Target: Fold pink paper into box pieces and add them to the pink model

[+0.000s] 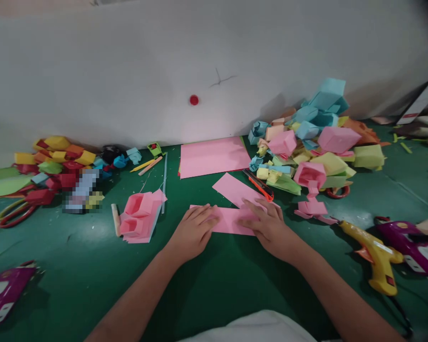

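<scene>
A pink paper strip [230,220] lies sideways on the green table in front of me. My left hand [196,230] rests flat on its left end with the fingers stretched out. On the strip's right part lies my right hand [269,225], fingers spread and pressing down. A second pink paper piece [231,187] slants out from beneath the right hand's fingers toward the upper left. Just behind that hand is an orange and black box cutter [258,185]. Part of each paper is hidden under the hands.
Pink paper sheets [214,156] lie against the wall. Folded paper shapes [321,142] are heaped at right, others [57,161] at left. A yellow glue gun [374,254] and purple tool [413,247] lie right. Small pink paper boxes [137,213] sit left of my hands.
</scene>
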Demonstrator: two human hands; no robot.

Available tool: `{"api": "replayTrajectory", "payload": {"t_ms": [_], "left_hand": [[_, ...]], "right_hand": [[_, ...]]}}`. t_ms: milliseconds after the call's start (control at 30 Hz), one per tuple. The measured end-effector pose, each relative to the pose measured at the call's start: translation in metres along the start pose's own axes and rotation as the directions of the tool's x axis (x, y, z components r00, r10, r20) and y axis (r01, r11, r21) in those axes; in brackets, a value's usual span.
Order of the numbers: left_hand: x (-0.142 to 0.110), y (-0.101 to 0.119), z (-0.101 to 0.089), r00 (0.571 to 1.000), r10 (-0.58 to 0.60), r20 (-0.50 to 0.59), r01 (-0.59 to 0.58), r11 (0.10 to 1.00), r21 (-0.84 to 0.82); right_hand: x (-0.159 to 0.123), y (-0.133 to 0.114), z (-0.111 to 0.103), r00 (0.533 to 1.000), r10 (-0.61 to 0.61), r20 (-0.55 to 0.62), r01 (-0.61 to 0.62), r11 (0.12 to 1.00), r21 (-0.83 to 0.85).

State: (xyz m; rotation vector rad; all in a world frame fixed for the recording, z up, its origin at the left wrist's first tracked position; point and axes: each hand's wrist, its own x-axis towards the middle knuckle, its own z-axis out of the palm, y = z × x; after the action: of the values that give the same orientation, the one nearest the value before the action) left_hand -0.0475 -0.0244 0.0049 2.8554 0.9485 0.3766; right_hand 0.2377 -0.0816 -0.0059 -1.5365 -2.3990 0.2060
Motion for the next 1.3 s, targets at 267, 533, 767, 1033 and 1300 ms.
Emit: {"api": "replayTrajectory", "payload": {"t_ms": [267, 533, 767, 1033, 1300], "left_hand": [[-0.0018, -0.003, 0.0016, 1.0, 0.008, 0.014, -0.007, 1.0, -0.03], [-0.0011, -0.0019, -0.0002, 1.0, -0.012, 0.025, 0.013, 0.999, -0.051], [-0.001, -0.0015, -0.0004, 0.999, -0.016, 0.028, 0.018, 0.997, -0.07], [-0.0009, -0.0007, -0.0008, 0.999, -0.016, 0.028, 0.017, 0.998, -0.064], [-0.0005, -0.0006, -0.0017, 0.999, -0.013, 0.035, 0.015, 0.998, -0.057]], "right_hand": [[0.0002, 0.0035, 0.0026, 1.0, 0.015, -0.008, -0.015, 1.0, -0.001], [-0.0004, 0.0023, 0.0006, 1.0, 0.021, -0.009, -0.02, 1.0, 0.013], [0.0006, 0.003, 0.0029, 0.999, 0.034, -0.015, -0.034, 0.999, 0.038], [0.0003, 0.0031, 0.0046, 0.999, 0.033, -0.011, -0.032, 0.999, 0.043], [0.0001, 0.0028, 0.005, 1.0, 0.021, -0.016, -0.02, 0.999, 0.034]]}}
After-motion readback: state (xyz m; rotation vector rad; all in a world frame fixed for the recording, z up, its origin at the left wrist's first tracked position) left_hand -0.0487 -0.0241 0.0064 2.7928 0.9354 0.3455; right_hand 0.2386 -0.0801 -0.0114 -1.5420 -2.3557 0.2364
